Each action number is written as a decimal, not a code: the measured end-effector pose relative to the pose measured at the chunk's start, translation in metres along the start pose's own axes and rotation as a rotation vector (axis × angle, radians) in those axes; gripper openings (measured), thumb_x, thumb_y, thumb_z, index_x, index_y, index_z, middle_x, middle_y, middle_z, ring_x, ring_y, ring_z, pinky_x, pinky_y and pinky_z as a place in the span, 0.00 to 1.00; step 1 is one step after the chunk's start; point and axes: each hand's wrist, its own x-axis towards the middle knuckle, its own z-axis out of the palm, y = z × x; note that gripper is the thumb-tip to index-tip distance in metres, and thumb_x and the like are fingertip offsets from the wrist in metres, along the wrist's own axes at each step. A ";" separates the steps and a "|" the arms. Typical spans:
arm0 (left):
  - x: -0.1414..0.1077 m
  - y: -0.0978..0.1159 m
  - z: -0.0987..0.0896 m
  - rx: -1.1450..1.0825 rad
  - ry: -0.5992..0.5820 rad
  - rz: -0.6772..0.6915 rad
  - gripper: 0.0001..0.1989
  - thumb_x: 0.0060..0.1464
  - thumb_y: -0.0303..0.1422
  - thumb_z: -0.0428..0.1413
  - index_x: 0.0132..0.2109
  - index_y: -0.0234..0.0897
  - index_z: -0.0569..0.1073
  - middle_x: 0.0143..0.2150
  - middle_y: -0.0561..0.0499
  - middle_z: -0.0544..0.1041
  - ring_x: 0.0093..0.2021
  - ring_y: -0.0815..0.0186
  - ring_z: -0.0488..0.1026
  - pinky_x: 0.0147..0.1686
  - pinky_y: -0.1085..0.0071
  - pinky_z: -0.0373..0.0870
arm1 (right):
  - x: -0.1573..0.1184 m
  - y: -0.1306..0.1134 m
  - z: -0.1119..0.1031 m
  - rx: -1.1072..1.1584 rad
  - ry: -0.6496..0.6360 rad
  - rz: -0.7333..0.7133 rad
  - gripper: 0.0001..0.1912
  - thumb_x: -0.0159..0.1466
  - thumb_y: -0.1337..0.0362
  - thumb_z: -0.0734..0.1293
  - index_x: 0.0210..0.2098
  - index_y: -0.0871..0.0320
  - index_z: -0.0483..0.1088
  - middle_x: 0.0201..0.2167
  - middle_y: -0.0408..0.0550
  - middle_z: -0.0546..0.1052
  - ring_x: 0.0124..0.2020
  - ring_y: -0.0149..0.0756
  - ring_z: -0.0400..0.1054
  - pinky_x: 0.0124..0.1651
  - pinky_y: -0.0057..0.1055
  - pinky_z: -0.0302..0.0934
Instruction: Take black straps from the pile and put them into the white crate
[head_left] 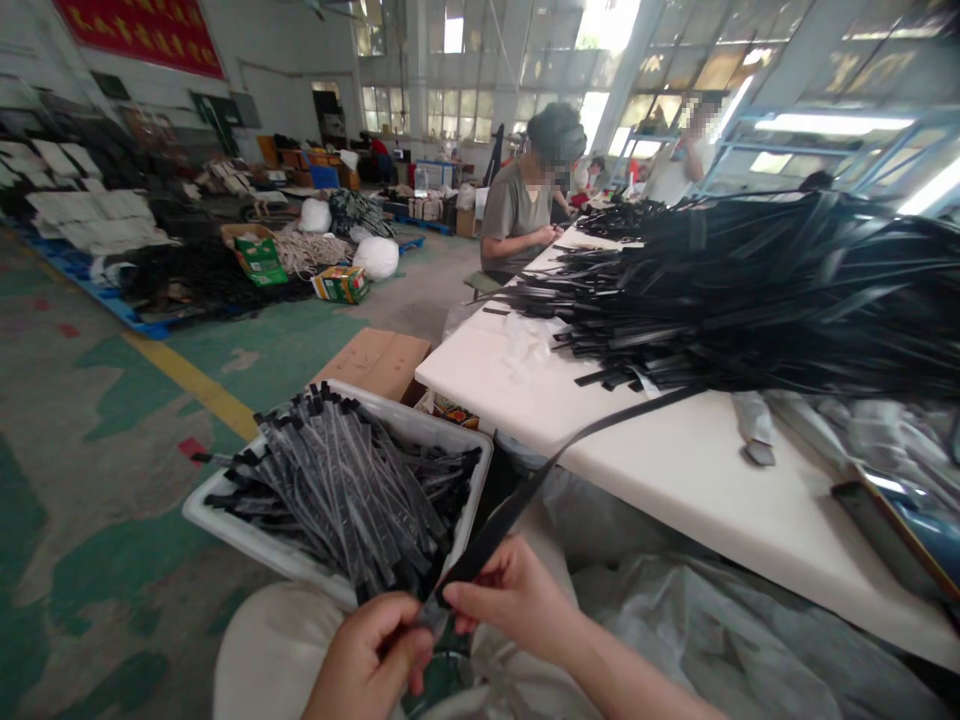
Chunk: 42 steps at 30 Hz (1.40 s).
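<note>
A long black strap [517,500] runs from the pile of black straps [750,290] on the white table [510,395] down to my hands. My right hand [514,600] pinches the strap near its lower end. Close beside it, my left hand [379,645] is closed on a piece of clear plastic [431,615] at the strap's end. Just beyond my hands stands a white bin [484,470], filled with short dark strips in clear plastic [337,480].
A cardboard box [375,362] sits behind the bin. Across the table's far side a person [517,205] is seated. A phone-like object [900,540] and grey wrapped pieces [795,425] lie at the right. Pallets [161,328] with goods stand at the left.
</note>
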 end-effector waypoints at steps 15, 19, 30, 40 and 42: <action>0.001 -0.012 0.024 0.498 0.207 0.395 0.18 0.69 0.40 0.40 0.35 0.43 0.68 0.25 0.55 0.77 0.26 0.65 0.76 0.26 0.73 0.66 | -0.022 0.018 -0.001 -0.310 0.313 -0.335 0.17 0.61 0.49 0.71 0.34 0.59 0.80 0.29 0.52 0.79 0.31 0.37 0.72 0.35 0.30 0.67; 0.001 -0.010 0.021 0.733 0.387 0.530 0.17 0.70 0.37 0.41 0.32 0.43 0.66 0.22 0.56 0.75 0.21 0.66 0.75 0.21 0.71 0.63 | -0.030 0.018 -0.008 -0.135 0.357 -0.243 0.20 0.63 0.45 0.69 0.38 0.57 0.78 0.26 0.46 0.74 0.23 0.31 0.67 0.23 0.24 0.61; 0.013 0.019 0.032 0.786 0.572 0.647 0.27 0.69 0.46 0.29 0.31 0.41 0.64 0.28 0.49 0.70 0.31 0.61 0.69 0.31 0.67 0.64 | -0.038 0.015 0.009 -0.571 0.363 -0.480 0.20 0.72 0.51 0.57 0.33 0.56 0.72 0.24 0.44 0.71 0.26 0.34 0.64 0.34 0.30 0.60; 0.010 0.008 0.022 0.780 0.453 0.577 0.29 0.67 0.50 0.27 0.30 0.42 0.63 0.25 0.49 0.71 0.26 0.60 0.71 0.25 0.65 0.63 | -0.051 0.010 -0.025 -0.116 0.341 -0.231 0.24 0.65 0.44 0.64 0.24 0.56 0.69 0.16 0.39 0.64 0.12 0.25 0.51 0.14 0.23 0.42; 0.011 0.013 0.025 0.770 0.403 0.582 0.30 0.66 0.51 0.26 0.36 0.40 0.66 0.27 0.49 0.74 0.27 0.59 0.74 0.25 0.65 0.65 | -0.054 0.013 -0.025 -0.247 0.389 -0.243 0.24 0.66 0.46 0.64 0.22 0.56 0.69 0.15 0.41 0.64 0.13 0.26 0.53 0.16 0.24 0.47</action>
